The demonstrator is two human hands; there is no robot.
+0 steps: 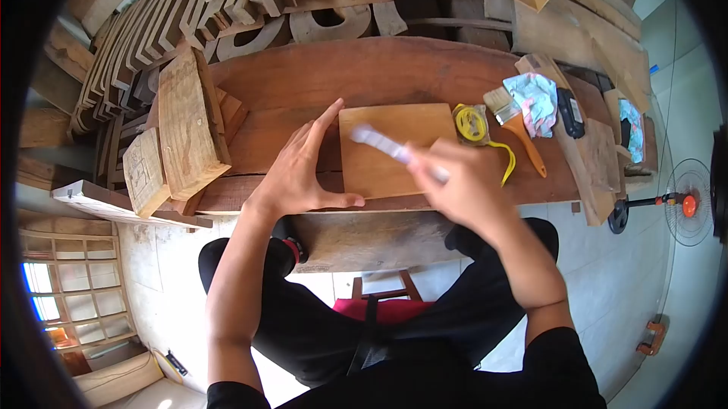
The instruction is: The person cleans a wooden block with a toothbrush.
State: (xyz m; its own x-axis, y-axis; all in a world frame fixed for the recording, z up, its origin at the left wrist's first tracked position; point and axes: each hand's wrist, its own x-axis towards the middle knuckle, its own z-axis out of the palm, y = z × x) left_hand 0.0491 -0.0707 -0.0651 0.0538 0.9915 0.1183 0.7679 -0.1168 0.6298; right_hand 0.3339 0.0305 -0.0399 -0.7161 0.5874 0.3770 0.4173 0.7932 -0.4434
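Note:
A flat, light brown wooden board (379, 174) lies on the reddish wooden bench (303, 83). My left hand (296, 168) is at the board's left edge, its thumb and fingers spread wide. Over the board's right part, my right hand (462, 181) is wrapped round a whitish stick-like tool (385, 145), whose far end is blurred above the board's upper left. Just right of the board sits a yellow tape measure (472, 124) with a yellow strap.
A paintbrush (525, 143) with an orange handle, a crumpled patterned cloth (533, 102) and a black-handled object (570, 113) lie at the right. Thick wood blocks (186, 124) stand at the left. Curved wood pieces (163, 22) are stacked behind. A fan (688, 202) is far right.

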